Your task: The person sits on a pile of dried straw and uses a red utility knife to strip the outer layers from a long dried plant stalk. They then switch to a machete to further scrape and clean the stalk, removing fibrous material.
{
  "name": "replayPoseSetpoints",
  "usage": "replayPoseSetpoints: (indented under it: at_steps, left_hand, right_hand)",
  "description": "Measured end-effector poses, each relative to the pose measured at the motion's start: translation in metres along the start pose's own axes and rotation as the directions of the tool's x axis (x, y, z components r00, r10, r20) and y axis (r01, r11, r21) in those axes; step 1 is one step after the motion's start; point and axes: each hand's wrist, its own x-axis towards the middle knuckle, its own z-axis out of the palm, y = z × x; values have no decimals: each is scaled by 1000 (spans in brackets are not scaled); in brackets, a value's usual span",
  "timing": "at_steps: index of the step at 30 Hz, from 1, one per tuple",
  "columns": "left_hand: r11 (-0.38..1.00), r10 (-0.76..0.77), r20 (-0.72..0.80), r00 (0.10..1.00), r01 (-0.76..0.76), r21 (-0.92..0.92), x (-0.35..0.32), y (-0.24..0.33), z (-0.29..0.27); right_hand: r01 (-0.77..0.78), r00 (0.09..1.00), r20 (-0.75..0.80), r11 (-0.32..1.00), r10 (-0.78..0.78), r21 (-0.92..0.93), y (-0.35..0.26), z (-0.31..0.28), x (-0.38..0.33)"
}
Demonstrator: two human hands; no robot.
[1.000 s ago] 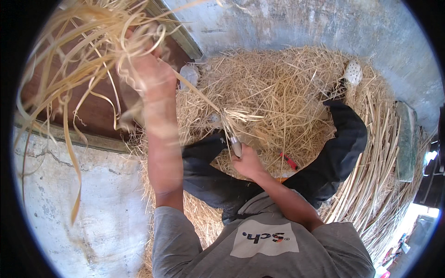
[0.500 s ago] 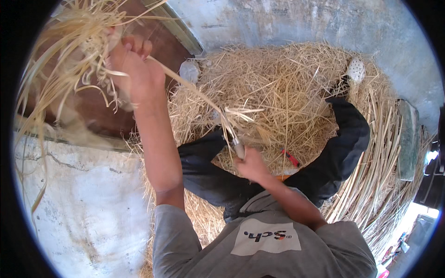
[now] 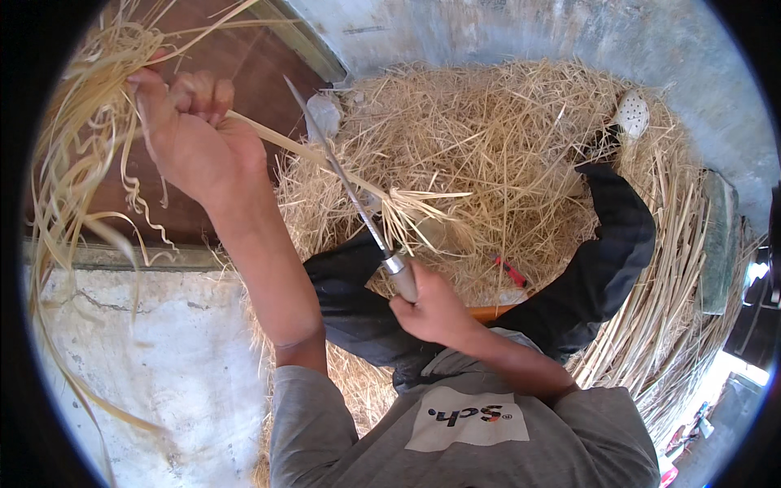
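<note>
At the upper left, my left hand has its fingers curled round a pale plant strip. Long curly shavings hang from beyond that hand. The strip slants down to the right and finishes in a splayed, frayed tip. My right hand, low in the middle, grips the handle of a long narrow knife with a metal collar. Its blade points up and left and crosses the strip between my left hand and the frayed tip; whether the two touch I cannot tell.
Loose straw-like shavings pile up between my dark-trousered legs. A red-and-black tool lies on them. Long pale stalks are stacked at the right beside a grey-green block. A white perforated shoe shows by the back wall.
My left hand has shifted left and slightly down with the strip. The knife has moved along the strip away from its frayed tip, and its blade now shows in full; my right hand moved slightly left.
</note>
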Motion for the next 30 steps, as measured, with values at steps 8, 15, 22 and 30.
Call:
replayPoseSetpoints:
  at_steps: [8,15,22,30]
  left_hand:
    - [999,8,-21,1000,-9,-33,2,3,-6]
    - [1000,0,-114,993,0,4,7,3,-10]
    - [999,-14,-33,999,13,-30,4,4,-9]
    - [1000,7,-159,987,-3,26,2,2,-6]
  right_hand:
    - [-299,954,-109,920,280,-254,164,19,-13]
    - [-717,696,414,530,587,453,66,-8,-9]
    - [-104,991,87,992,97,73,1,-4,5]
    - [-354,934,-25,913,357,-205,184,25,-19]
